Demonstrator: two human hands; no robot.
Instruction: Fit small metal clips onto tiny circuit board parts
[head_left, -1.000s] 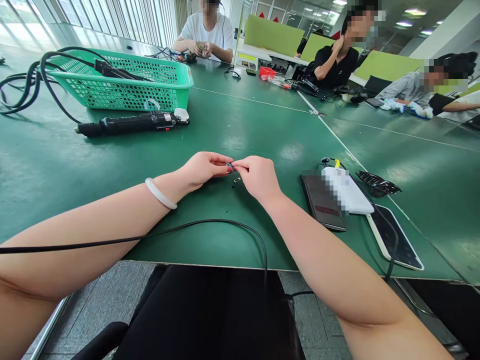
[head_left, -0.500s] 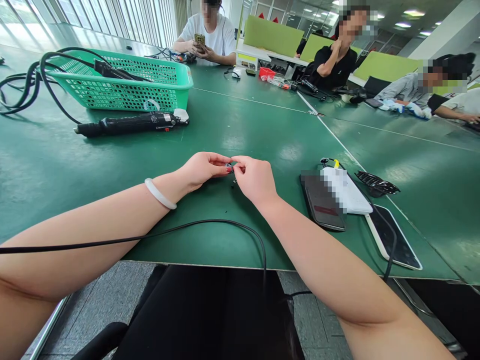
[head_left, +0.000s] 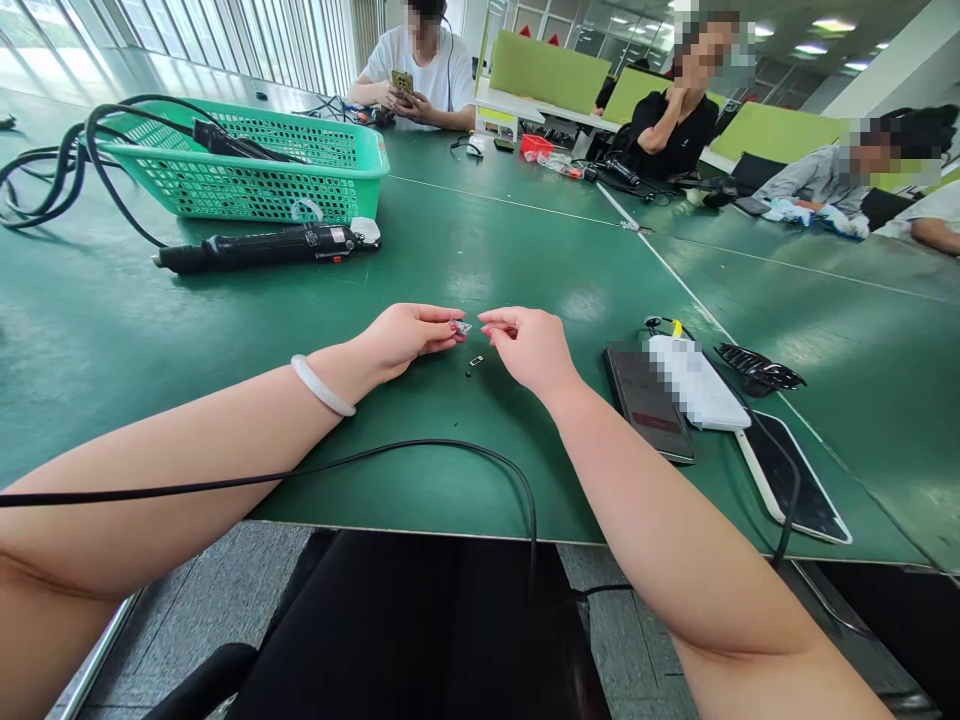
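Observation:
My left hand (head_left: 409,338) is closed in a pinch on a small silvery-grey piece (head_left: 463,327), held just over the green table (head_left: 420,490). Its exact kind is too small to make out. Facing it, a short gap to the right, is my right hand (head_left: 529,348). The right thumb and index finger are slightly apart, and nothing shows between them. Below the two hands lie a tiny rectangular metal frame (head_left: 476,361) and a tiny dark bit (head_left: 469,374).
A black electric screwdriver (head_left: 262,248) lies before a green basket (head_left: 330,185) with cables. To the right are a dark phone (head_left: 649,410), a white device (head_left: 697,390), a white-edged phone (head_left: 802,485) and a black clip-like object (head_left: 757,368). A black cable (head_left: 420,442) crosses my left forearm. People sit beyond.
My right hand has drawn away to the right from the piece in my left hand. The tiny rectangular frame on the table now shows fully. My left hand has barely moved.

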